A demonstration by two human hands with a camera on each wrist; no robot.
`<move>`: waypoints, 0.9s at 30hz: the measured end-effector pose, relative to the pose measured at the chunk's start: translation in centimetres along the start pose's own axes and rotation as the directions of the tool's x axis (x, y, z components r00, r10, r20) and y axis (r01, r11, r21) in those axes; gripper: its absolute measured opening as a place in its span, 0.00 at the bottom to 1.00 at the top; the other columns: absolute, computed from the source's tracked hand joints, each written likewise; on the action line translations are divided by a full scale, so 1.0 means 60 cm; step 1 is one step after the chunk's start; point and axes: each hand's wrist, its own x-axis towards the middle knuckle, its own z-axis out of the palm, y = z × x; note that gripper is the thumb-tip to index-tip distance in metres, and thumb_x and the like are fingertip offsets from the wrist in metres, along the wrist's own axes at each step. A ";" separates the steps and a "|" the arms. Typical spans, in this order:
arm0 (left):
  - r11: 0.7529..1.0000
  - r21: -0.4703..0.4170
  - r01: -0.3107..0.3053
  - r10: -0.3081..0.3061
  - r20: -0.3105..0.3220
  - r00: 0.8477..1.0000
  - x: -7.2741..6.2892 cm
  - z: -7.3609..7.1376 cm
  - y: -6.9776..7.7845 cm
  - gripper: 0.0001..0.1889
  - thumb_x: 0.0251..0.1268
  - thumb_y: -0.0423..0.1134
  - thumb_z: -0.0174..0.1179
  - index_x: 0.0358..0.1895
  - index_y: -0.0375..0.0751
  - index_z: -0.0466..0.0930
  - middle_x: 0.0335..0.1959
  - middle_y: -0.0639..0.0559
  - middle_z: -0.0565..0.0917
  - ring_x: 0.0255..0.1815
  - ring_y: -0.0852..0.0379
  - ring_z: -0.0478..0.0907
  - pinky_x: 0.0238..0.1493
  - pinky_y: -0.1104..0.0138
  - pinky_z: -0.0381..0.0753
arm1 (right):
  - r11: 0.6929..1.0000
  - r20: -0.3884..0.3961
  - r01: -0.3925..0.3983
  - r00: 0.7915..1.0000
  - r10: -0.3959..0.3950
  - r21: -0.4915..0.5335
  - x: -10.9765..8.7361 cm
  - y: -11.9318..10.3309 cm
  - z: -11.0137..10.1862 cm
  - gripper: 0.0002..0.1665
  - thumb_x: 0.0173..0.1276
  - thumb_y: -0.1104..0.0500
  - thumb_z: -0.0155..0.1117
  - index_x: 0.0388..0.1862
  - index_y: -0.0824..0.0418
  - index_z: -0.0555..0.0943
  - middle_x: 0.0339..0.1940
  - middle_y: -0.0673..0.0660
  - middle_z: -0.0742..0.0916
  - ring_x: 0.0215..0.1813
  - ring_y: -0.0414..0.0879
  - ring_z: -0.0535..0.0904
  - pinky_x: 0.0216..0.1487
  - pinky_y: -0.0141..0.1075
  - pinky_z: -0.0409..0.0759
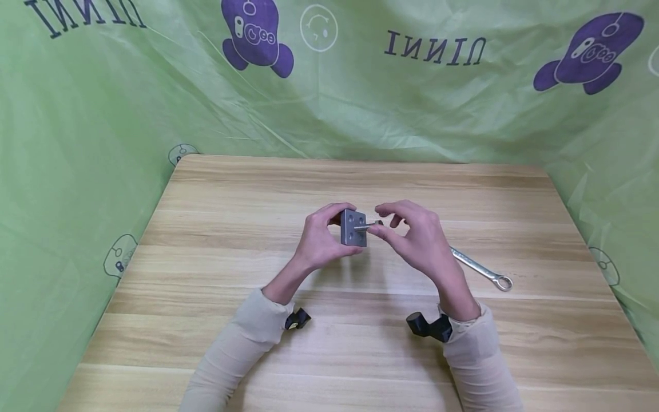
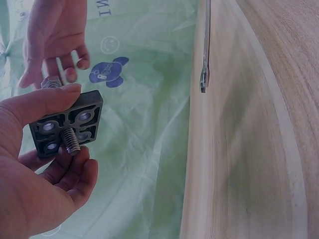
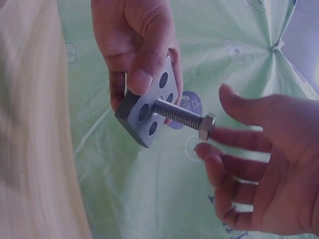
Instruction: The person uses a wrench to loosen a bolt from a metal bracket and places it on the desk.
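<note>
My left hand [image 1: 321,236] grips a square dark grey metal block [image 1: 347,229] by its edges, thumb on one side and fingers on the other. A hex bolt [image 3: 182,115] passes through the block's centre hole, among several other holes. Its threaded tip pokes out of the recessed back face, as the left wrist view shows. Much of the shank and the hex head stand out from the flat face. My right hand [image 3: 279,164] is beside the bolt head, thumb spread away from it and fingers loosely bent. One fingertip is very close to the head; whether it touches is unclear.
A combination wrench [image 1: 481,269] lies on the wooden table [image 1: 247,189], right of my right hand and partly behind it. Green printed cloth [image 1: 329,114] hangs around the table's back and sides. Black wrist mounts [image 1: 429,327] sit at both cuffs.
</note>
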 end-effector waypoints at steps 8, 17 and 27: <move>1.000 -0.011 0.004 -0.004 0.006 1.000 -0.001 0.000 0.000 0.37 0.31 0.27 0.81 0.55 0.32 0.79 0.47 0.39 0.86 0.42 0.44 0.84 0.49 0.49 0.85 | 0.977 0.072 -0.201 0.976 0.205 -0.067 0.003 -0.004 0.004 0.16 0.65 0.50 0.71 0.42 0.61 0.89 0.26 0.55 0.90 0.25 0.42 0.80 0.25 0.31 0.72; 1.000 0.004 0.006 -0.006 0.008 1.000 0.000 -0.001 0.000 0.37 0.31 0.28 0.81 0.55 0.34 0.80 0.48 0.40 0.86 0.43 0.46 0.85 0.49 0.57 0.85 | 0.997 0.024 -0.058 0.998 0.059 -0.042 0.000 0.000 0.005 0.12 0.61 0.57 0.75 0.41 0.61 0.90 0.28 0.55 0.91 0.27 0.42 0.79 0.24 0.27 0.66; 1.000 -0.017 0.006 -0.006 0.009 1.000 0.001 -0.001 0.000 0.37 0.31 0.27 0.81 0.55 0.32 0.79 0.48 0.39 0.86 0.43 0.45 0.85 0.50 0.53 0.85 | 0.994 -0.015 0.109 0.994 -0.109 0.019 -0.003 0.000 0.001 0.13 0.52 0.71 0.76 0.38 0.63 0.90 0.37 0.58 0.91 0.30 0.44 0.84 0.29 0.29 0.78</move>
